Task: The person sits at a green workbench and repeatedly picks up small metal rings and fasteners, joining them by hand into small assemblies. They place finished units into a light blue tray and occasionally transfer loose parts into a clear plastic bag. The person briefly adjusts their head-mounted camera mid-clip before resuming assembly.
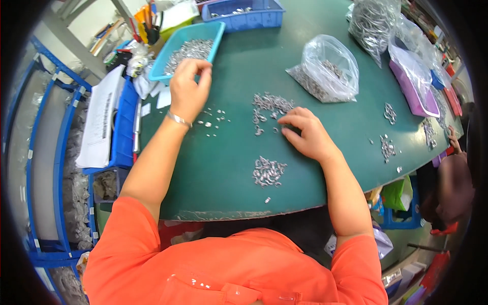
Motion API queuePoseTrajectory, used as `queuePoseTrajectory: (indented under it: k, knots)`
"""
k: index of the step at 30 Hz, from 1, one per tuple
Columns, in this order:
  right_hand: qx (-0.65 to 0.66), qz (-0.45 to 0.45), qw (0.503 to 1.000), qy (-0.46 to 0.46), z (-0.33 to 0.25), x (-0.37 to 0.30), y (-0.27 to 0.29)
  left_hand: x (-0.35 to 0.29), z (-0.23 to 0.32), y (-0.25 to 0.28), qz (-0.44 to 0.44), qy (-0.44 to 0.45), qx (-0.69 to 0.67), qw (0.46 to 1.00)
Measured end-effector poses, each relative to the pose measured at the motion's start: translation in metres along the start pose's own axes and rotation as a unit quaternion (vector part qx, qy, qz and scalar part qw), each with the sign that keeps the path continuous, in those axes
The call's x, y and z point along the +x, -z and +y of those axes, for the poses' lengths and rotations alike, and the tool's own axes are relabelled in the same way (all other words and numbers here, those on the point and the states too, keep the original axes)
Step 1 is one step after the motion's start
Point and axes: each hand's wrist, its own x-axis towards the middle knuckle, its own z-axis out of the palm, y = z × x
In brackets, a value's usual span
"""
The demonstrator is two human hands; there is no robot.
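Note:
My left hand (pixel 190 90) is curled in at the near rim of a teal tray (pixel 219 43) filled with small silver metal pieces (pixel 192 51). Its thumb and fingers are drawn together, and whatever they may hold is hidden. Farther right, my right hand (pixel 309 134) is low over the green table, thumb and forefinger a little apart beside a few loose pieces. Its fingertips are next to a spread pile of small metal links (pixel 272 103). Nearer to me lies a second pile of similar links (pixel 268 172). Tiny pale bits (pixel 216 119) are scattered right of my left wrist.
Beyond my right hand stands an open clear plastic bag (pixel 330 71) of metal parts. A fuller bag (pixel 374 25) and a purple tray (pixel 414 91) are at the right. A blue bin (pixel 244 19) sits at the back. Another person's hand (pixel 454 138) shows at the far right edge.

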Motion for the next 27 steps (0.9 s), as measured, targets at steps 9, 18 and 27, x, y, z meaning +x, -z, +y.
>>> queuePoseTrajectory:
  k: [9, 18, 27]
  knots:
    - [0.001, -0.030, 1.000, 0.008, -0.002, 0.005, -0.008, 0.029, -0.095, 0.012, -0.033, 0.050, 0.104, 0.993]
    - [0.164, 0.054, 0.968, -0.180, 0.000, 0.000, 0.014, -0.038, 0.082, -0.016, -0.289, 0.137, -0.252, 0.913]
    - [0.403, 0.020, 0.893, -0.201, -0.021, 0.001, 0.000, -0.061, 0.090, -0.034, -0.120, -0.023, -0.273, 0.954]
